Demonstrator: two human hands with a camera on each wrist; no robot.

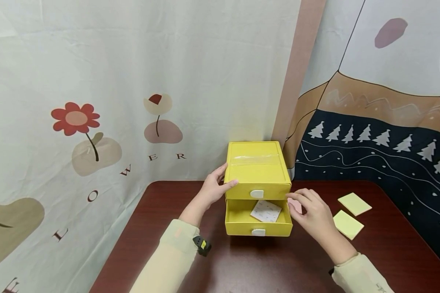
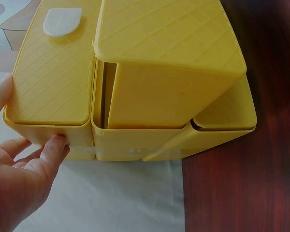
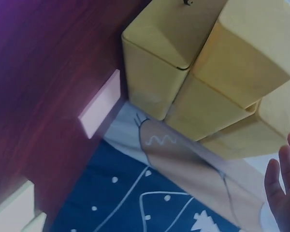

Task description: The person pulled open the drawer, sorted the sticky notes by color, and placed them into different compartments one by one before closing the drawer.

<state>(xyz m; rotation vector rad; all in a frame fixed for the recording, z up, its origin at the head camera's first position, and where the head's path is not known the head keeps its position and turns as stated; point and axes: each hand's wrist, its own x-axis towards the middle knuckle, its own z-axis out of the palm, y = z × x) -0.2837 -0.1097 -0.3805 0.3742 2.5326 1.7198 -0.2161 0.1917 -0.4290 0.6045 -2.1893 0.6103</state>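
Observation:
A yellow drawer cabinet point(image 1: 256, 167) stands at the back of the table, a strip of clear tape across its top. Its middle drawer point(image 1: 258, 228) is pulled out, and a white patterned paper pad point(image 1: 266, 211) lies inside. My left hand point(image 1: 214, 186) holds the cabinet's upper left edge, thumb on top near the front and fingers against the side. My right hand point(image 1: 313, 211) hovers at the right side of the open drawer with loosely bent fingers. Those fingers point(image 3: 285, 169) have nothing between them in the right wrist view. The bottom drawer point(image 2: 229, 108) is pushed in.
On the dark red table point(image 1: 176, 215), a pink pad point(image 3: 100, 104) lies right of the cabinet, partly hidden by my right hand in the head view. Two pale yellow pads point(image 1: 355, 204) lie farther right. A printed curtain point(image 1: 205, 81) hangs behind the table.

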